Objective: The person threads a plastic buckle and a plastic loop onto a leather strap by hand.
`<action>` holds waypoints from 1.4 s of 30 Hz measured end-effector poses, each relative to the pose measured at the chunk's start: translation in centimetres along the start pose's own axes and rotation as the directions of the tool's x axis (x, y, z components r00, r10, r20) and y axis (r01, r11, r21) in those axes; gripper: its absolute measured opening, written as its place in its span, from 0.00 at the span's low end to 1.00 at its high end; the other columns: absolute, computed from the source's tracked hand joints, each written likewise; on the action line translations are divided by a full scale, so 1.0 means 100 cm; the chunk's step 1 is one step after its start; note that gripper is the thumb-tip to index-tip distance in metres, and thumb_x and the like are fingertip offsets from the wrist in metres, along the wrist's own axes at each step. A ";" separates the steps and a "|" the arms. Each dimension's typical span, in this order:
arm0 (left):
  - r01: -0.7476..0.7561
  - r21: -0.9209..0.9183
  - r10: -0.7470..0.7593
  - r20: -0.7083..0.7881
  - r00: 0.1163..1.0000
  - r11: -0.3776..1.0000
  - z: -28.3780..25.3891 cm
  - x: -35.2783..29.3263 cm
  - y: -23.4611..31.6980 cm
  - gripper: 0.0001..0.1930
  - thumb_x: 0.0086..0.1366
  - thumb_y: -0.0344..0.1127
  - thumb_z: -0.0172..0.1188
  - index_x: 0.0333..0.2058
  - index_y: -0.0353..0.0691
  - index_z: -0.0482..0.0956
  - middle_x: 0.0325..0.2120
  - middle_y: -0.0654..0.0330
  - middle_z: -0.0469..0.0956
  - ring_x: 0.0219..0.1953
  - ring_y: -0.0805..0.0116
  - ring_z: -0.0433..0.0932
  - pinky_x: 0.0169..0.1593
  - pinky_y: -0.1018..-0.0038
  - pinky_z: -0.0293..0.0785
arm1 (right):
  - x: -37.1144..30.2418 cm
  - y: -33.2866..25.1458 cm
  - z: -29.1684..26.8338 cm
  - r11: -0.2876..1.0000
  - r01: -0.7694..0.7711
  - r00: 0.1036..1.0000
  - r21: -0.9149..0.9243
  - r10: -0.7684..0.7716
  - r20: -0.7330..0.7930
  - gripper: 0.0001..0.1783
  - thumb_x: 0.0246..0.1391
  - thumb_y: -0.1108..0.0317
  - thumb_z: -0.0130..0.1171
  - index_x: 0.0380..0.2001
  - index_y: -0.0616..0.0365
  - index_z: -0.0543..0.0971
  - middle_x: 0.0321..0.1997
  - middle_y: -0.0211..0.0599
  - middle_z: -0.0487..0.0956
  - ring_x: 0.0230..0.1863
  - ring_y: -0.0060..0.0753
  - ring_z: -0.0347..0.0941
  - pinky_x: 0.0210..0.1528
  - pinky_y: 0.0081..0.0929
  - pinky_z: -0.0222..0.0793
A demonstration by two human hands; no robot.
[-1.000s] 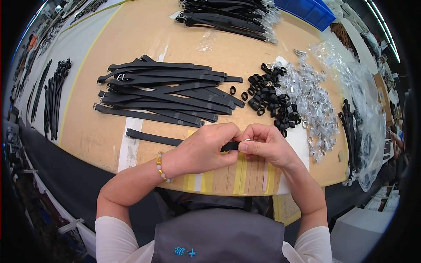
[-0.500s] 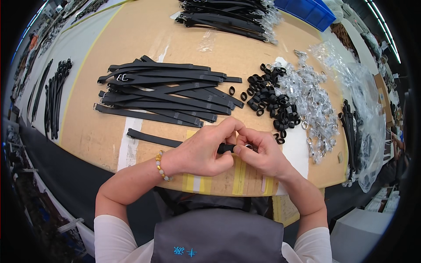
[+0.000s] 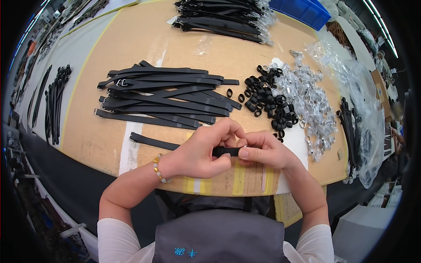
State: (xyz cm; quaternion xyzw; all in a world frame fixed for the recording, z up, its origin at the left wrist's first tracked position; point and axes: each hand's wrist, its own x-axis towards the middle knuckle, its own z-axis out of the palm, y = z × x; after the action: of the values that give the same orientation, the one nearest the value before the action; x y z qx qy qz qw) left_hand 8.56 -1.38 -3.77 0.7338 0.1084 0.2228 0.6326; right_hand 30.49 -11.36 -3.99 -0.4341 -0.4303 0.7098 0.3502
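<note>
A black strap (image 3: 153,141) runs from its small metal end fitting at the left into my hands near the table's front edge. My left hand (image 3: 201,151) is closed around it, thumb and fingers on a wider dark section that looks like a black loop (image 3: 218,151) around the strap. My right hand (image 3: 266,151) pinches the strap's right end between thumb and fingers. A sliver of metal shows by the right fingertips; most of it is hidden. Beyond my hands lies a loose pile of black straps (image 3: 166,94) with metal buckles at their left ends.
Black loops (image 3: 267,96) are heaped right of the pile, beside metal clasps (image 3: 309,105) in clear wrapping. Bundled straps (image 3: 219,19) lie at the far edge near a blue bin (image 3: 302,11). More straps hang at left (image 3: 56,105) and right (image 3: 347,131), by clear plastic sheeting (image 3: 366,114).
My right hand has shifted slightly right along the strap, its thumb now flatter. More of the black strap shows between my two hands, and less metal shows at the right fingertips.
</note>
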 end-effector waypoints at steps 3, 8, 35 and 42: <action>0.123 0.081 -0.133 0.120 0.984 0.989 0.003 0.003 0.005 0.19 0.57 0.22 0.57 0.49 0.32 0.70 0.35 0.58 0.76 0.38 0.77 0.76 0.46 0.77 0.75 | -0.001 0.007 0.007 0.969 0.098 0.991 -0.227 -0.117 -0.070 0.12 0.65 0.63 0.61 0.39 0.64 0.81 0.34 0.25 0.81 0.36 0.13 0.71 0.40 0.17 0.68; 0.083 0.068 -0.094 0.172 0.981 0.994 0.008 -0.001 -0.002 0.18 0.60 0.24 0.59 0.49 0.32 0.70 0.40 0.56 0.79 0.42 0.69 0.80 0.50 0.71 0.79 | -0.002 0.012 0.015 0.941 0.191 0.966 -0.279 -0.230 -0.115 0.09 0.61 0.68 0.60 0.37 0.64 0.82 0.31 0.22 0.78 0.33 0.12 0.66 0.35 0.18 0.63; 0.048 0.740 0.063 -0.122 0.991 0.671 -0.060 0.022 -0.014 0.13 0.51 0.27 0.72 0.33 0.34 0.77 0.30 0.56 0.73 0.39 0.55 0.73 0.44 0.66 0.71 | 0.110 -0.025 -0.027 0.311 -0.141 0.764 -0.940 -0.570 -0.303 0.10 0.46 0.72 0.60 0.33 0.66 0.81 0.34 0.55 0.83 0.43 0.57 0.81 0.50 0.46 0.77; 0.123 0.687 -0.081 -0.093 0.992 0.716 -0.057 0.026 -0.010 0.13 0.50 0.25 0.71 0.31 0.34 0.75 0.30 0.56 0.72 0.38 0.56 0.70 0.45 0.66 0.70 | 0.051 -0.032 -0.016 0.680 0.129 0.772 -0.722 -0.525 -0.357 0.10 0.53 0.70 0.62 0.36 0.67 0.80 0.29 0.41 0.83 0.33 0.32 0.81 0.40 0.29 0.77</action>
State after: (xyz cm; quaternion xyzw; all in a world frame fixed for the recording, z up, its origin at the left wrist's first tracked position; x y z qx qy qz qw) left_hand 8.28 4.91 -3.65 0.9030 0.2417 0.1518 0.3212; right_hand 30.42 -5.21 -3.04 -0.6208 -0.6093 0.2799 0.4061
